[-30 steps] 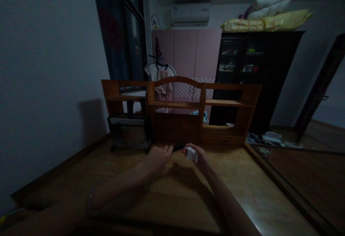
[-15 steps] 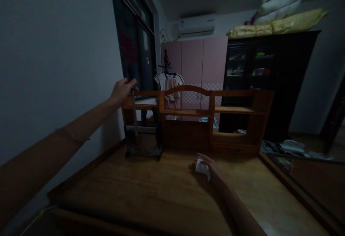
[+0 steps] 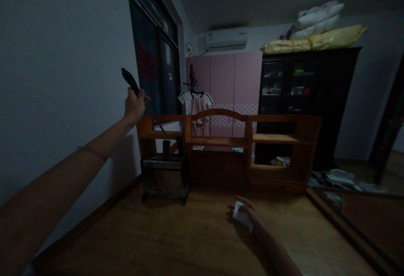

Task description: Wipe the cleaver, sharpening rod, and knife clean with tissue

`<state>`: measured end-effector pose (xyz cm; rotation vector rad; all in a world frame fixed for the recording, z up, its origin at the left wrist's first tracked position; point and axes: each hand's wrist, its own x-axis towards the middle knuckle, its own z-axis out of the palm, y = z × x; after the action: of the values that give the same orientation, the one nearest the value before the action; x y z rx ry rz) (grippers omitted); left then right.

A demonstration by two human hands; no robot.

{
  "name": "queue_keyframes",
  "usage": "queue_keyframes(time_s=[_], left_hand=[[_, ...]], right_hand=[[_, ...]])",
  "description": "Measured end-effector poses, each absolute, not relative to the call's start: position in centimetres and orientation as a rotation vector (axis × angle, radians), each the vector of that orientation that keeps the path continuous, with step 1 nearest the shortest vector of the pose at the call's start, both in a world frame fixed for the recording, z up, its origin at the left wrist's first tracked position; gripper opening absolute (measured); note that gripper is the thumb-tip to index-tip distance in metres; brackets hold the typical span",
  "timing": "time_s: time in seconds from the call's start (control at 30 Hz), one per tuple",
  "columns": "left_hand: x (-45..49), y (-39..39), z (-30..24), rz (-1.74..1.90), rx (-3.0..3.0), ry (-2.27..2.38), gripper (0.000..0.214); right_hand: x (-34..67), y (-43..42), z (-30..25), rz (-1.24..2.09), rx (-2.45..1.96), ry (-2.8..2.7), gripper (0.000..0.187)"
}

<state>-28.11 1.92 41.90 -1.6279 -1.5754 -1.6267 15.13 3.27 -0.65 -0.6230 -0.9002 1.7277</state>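
Observation:
My left hand [image 3: 135, 107] is raised in front of the left wall, fingers closed round the black handle of a knife [image 3: 129, 79]. Its thin blade slants down to the right, partly lost against the dark window and wooden shelf. Below it, a knife block [image 3: 164, 179] with a dark frame stands on the wooden desk, and black handles stick up from it. My right hand [image 3: 253, 213] is low over the desktop, with a crumpled white tissue [image 3: 243, 216] held between thumb and fingers.
A wooden shelf unit [image 3: 217, 140] runs along the back of the desk [image 3: 189, 234]. The wall [image 3: 78, 57] and window [image 3: 154, 53] are close on the left. Behind are a clothes rack with a shirt [image 3: 197, 99], a pink wardrobe [image 3: 222, 78] and a dark cabinet [image 3: 337, 99].
My left hand has drawn the knife up and left, clear of the knife block, and tilted it. My right hand still holds the tissue. The view has tipped slightly upward.

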Motion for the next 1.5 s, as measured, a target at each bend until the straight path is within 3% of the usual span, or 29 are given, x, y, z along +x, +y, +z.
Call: queue_keyframes(time_s=[0.33,0.63,0.93,1.5], left_hand=[[-30.2,7.1,36.2,-1.826,-1.888,-1.77,0.017],[-31.1,8.8,36.6,-1.899,-2.087,-1.751,0.025],[-31.5,8.8,36.4,-1.939,-2.313,-1.58,0.03],[-32.4,7.8,36.2,-1.907,-2.273,-1.562,0.02]], right_hand=[[14.9,3.7,-1.3,1.756,-0.637,-0.871,0.041],[14.2,3.4,-0.7,1.768,-0.622,-0.812,0.035],[14.1,4.0,-1.3,1.804,-0.66,-0.812,0.043],[14.0,4.1,-1.8,1.829,-0.645,-0.79,0.04]])
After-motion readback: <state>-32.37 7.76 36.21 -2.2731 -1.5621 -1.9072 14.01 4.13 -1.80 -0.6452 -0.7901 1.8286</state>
